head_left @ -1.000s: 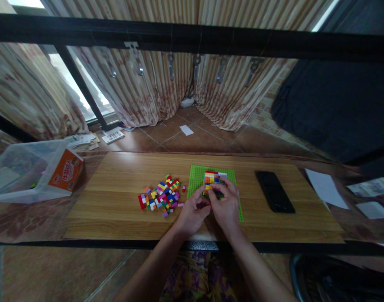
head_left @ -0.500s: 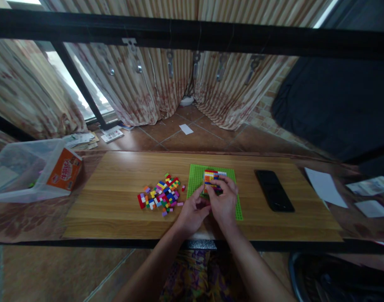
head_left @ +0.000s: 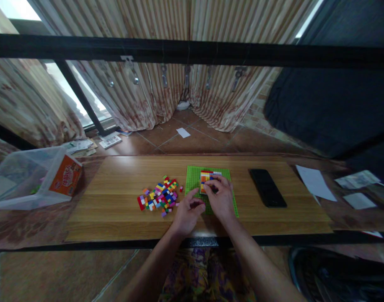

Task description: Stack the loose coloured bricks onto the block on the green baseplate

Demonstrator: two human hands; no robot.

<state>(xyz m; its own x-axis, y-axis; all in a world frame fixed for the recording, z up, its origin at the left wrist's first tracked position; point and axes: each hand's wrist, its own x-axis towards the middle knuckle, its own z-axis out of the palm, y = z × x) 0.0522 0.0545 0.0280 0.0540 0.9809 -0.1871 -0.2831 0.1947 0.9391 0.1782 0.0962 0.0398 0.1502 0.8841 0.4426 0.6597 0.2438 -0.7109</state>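
Observation:
A small block of stacked toy bricks (head_left: 204, 178) in red, white, orange, yellow and blue stands on the green studded baseplate (head_left: 192, 176). My right hand (head_left: 222, 198) bends over this brick build, its thumb and curled fingers against it. Those fingers cover the build's right part. Near the plate's lower left edge is my left hand (head_left: 188, 213), index finger and thumb apart, nothing visible between them. Loose toy bricks (head_left: 160, 195) of many colours lie in a pile left of the plate. One small red brick (head_left: 181, 189) sits between pile and plate.
A black phone (head_left: 267, 188) lies on the wooden board (head_left: 116, 222), right of the baseplate. At the far left stands a clear plastic bin (head_left: 25, 180) with an orange label. White paper (head_left: 316, 182) lies by the right edge. A black rail (head_left: 179, 51) crosses beyond the board.
My left hand has drawn back from the brick build, slightly down and left, with its fingers spreading. My right hand stays on the build. The whole view has shifted a little.

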